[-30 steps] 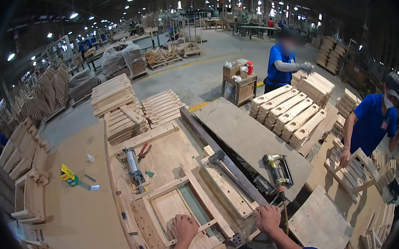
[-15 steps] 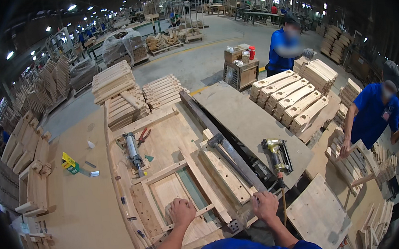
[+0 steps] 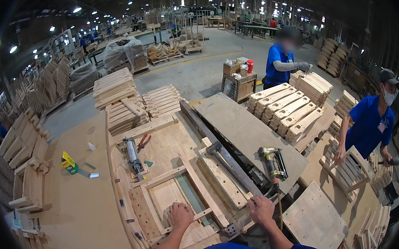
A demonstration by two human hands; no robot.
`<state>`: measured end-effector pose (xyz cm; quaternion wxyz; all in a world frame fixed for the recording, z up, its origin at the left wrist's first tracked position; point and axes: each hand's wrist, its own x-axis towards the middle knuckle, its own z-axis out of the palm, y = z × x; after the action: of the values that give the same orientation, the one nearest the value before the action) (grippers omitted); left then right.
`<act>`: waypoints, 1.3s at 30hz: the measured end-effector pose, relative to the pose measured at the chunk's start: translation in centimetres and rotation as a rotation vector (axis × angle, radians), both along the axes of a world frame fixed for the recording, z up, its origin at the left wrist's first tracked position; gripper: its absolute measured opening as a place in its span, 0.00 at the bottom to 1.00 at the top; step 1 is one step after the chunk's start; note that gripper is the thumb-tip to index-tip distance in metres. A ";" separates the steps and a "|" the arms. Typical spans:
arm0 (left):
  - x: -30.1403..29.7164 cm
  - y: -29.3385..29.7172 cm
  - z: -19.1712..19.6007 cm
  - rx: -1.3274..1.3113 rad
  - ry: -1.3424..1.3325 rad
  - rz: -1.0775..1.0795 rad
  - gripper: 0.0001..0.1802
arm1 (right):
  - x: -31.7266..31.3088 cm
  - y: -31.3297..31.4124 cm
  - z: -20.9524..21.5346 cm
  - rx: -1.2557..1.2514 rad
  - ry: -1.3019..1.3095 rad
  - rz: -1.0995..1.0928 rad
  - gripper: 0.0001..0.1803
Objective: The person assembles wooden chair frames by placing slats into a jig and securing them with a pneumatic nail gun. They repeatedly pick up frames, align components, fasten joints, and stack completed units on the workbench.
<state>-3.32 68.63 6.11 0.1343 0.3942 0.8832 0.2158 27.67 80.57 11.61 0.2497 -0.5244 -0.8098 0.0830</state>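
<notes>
A pale wooden frame [image 3: 200, 186] lies on the wooden work board [image 3: 163, 136] in front of me. My left hand [image 3: 181, 215] is closed over the frame's near rail, its fingers curled. At the near end of a drilled wooden block [image 3: 220, 176], my right hand [image 3: 262, 210] is closed with the fingers bent in. Whatever those fingers hold, if anything, is hidden. On the block rests a hammer [image 3: 214, 148], its handle pointing towards my right hand. A green strip [image 3: 193, 196] shows through the frame's opening.
A nail gun [image 3: 273, 162] with a hose lies right on a grey panel [image 3: 236, 117]. A grey cylindrical tool [image 3: 133, 155] and red pliers [image 3: 143, 142] lie further up the board. Stacked slats [image 3: 115, 91] stand behind. Two co-workers in blue stand at the right among wooden parts.
The view has shifted slightly, while both hands keep nearly the same places on the work. The right-hand co-worker has raised their head. The farther co-worker's gloved arm has moved over the stack.
</notes>
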 end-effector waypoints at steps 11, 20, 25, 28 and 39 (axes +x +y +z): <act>1.0 1.7 -0.3 -0.047 -0.049 0.064 0.17 | -0.2 0.4 -0.5 0.035 0.015 -0.020 0.09; 0.6 2.2 -1.1 -0.027 -0.012 0.052 0.16 | -0.3 0.6 -0.6 0.002 -0.025 -0.034 0.08; 0.6 1.9 -1.6 -0.011 0.022 0.045 0.16 | -0.7 0.9 -0.3 -0.034 -0.080 -0.027 0.09; 0.5 2.0 -2.0 -0.019 0.038 0.037 0.17 | -2.0 1.8 0.3 -0.034 -0.074 -0.019 0.10; 0.6 1.9 -1.7 -0.049 -0.021 0.040 0.18 | -9.0 6.8 1.1 -0.164 0.235 0.102 0.12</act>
<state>-2.71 70.54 4.40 0.1491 0.3707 0.8944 0.2008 18.69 87.36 12.68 0.2948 -0.4879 -0.7910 0.2221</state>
